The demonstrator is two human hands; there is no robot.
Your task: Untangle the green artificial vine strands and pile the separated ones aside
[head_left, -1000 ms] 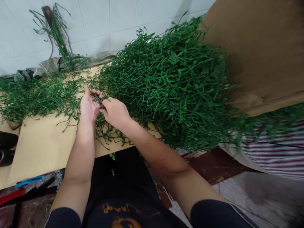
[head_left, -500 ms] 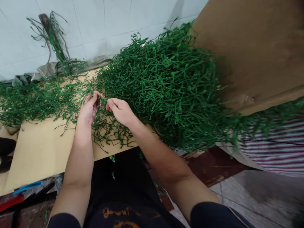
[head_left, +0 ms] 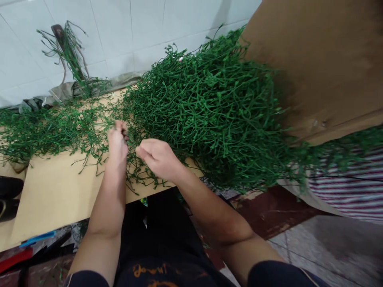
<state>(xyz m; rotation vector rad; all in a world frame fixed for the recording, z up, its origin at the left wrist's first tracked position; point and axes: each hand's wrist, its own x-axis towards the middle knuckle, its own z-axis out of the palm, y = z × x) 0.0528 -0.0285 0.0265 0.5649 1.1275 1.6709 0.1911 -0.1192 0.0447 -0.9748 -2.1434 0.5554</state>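
Both the left hand (head_left: 118, 137) and right hand (head_left: 158, 157) are curled narrow; whether either grips a stem can't be made out. Green budded stems (head_left: 206, 107) heap at the right hand's two o'clock; looser stems (head_left: 56, 129) strew the surface (head_left: 60, 191) at the left's nine.

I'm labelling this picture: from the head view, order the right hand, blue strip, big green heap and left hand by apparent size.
Largest to smallest:
1. Big green heap
2. Right hand
3. Left hand
4. Blue strip

Head-worn view, close behind near edge of flat tan board (head_left: 60, 193), faces forward and down toward white tiled wall (head_left: 116, 32).
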